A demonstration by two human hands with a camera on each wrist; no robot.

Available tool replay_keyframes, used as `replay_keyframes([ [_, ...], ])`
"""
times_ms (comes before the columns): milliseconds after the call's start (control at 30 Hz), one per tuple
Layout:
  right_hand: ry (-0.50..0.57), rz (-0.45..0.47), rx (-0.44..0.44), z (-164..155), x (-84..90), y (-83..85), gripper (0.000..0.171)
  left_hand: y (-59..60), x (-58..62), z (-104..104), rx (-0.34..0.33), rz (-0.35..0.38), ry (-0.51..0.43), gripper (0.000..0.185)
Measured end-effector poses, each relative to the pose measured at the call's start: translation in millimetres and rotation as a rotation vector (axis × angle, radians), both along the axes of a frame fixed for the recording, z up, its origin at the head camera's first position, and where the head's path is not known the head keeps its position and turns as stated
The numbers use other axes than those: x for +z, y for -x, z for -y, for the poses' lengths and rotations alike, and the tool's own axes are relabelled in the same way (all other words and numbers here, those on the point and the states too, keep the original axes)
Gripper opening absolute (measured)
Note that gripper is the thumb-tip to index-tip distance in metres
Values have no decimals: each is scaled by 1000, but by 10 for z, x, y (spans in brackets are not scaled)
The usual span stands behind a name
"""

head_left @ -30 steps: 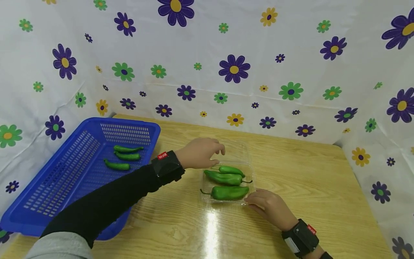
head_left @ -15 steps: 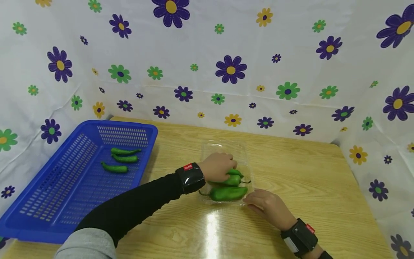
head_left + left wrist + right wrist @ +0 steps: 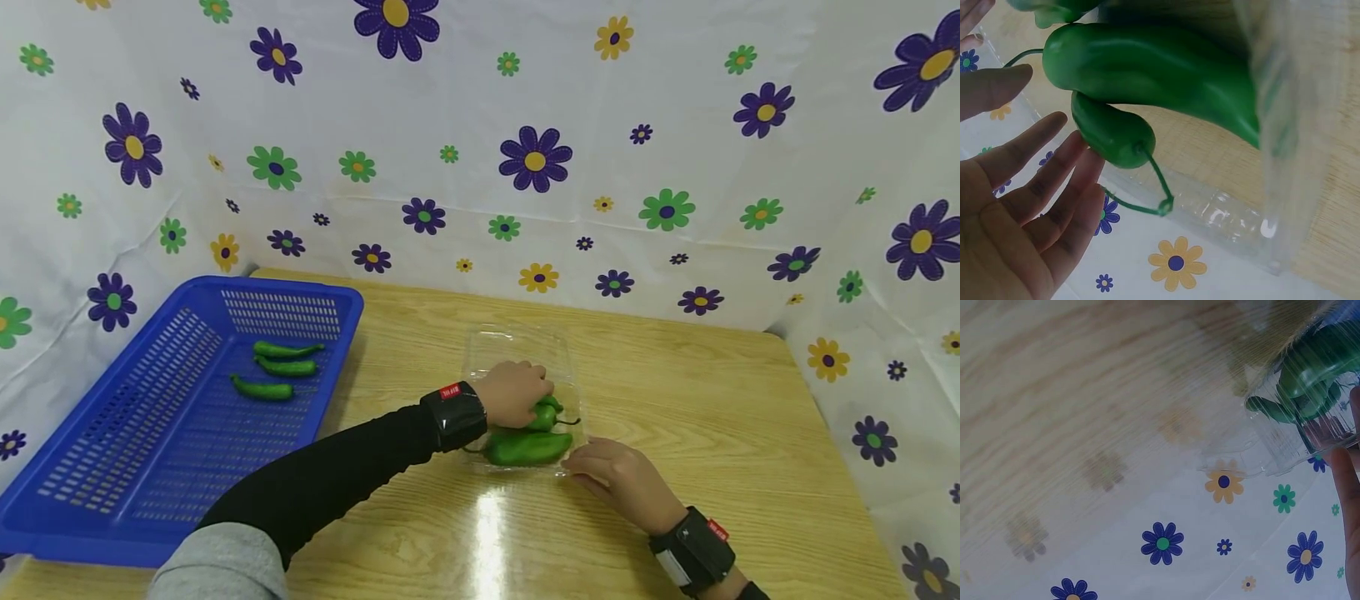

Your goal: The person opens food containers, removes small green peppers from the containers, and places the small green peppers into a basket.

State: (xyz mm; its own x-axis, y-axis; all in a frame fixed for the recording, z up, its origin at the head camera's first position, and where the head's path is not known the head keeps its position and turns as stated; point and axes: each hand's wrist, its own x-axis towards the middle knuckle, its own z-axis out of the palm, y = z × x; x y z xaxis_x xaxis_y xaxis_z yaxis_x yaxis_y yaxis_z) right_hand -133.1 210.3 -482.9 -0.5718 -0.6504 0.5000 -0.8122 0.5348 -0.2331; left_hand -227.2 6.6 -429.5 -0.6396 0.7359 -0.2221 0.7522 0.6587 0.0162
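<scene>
The left hand (image 3: 516, 392), at the end of a black sleeve with a dark wrist strap, reaches into a clear, shallow plastic tray (image 3: 517, 342) that sits on the pale wooden table (image 3: 712, 400). From the head view its fingers rest over two glossy green peppers (image 3: 546, 412) lying side by side in the tray's far half; the left wrist view shows the fingers (image 3: 1054, 187) stretched fairly straight and spread beside the smaller pepper (image 3: 1113, 134), touching or nearly touching its side, with the larger pepper (image 3: 1154, 65) just beyond, so the hand is not wrapped round either one. A third, bigger green pepper (image 3: 527, 447) lies just below that hand, nearer the person, its thin stem pointing toward the left forearm. The right hand (image 3: 618, 477) lies on the table at the tray's near right corner, fingertips touching the clear rim; in the right wrist view one finger (image 3: 1346, 487) presses against the tray's edge, though whether the thumb pinches the rim cannot be told. Well off to the left hand's outer side stands a blue perforated plastic basket (image 3: 150, 433) holding three slim green chillies (image 3: 273, 369).
</scene>
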Motion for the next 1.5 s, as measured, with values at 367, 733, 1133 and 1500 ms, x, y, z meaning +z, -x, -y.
replay_keyframes([
  [367,-2,3,8,11,2,-9,31,0,-88,4,-34,-80,19,29],
  [733,-15,18,8,20,13,-2,29,-25,-92,16,-22,-108,24,24],
  [1133,-34,18,-8,15,33,-4,27,-21,-98,28,-45,-72,-31,23],
  [1500,-19,32,2,18,32,-9,28,-14,-152,38,-57,83,-124,9],
])
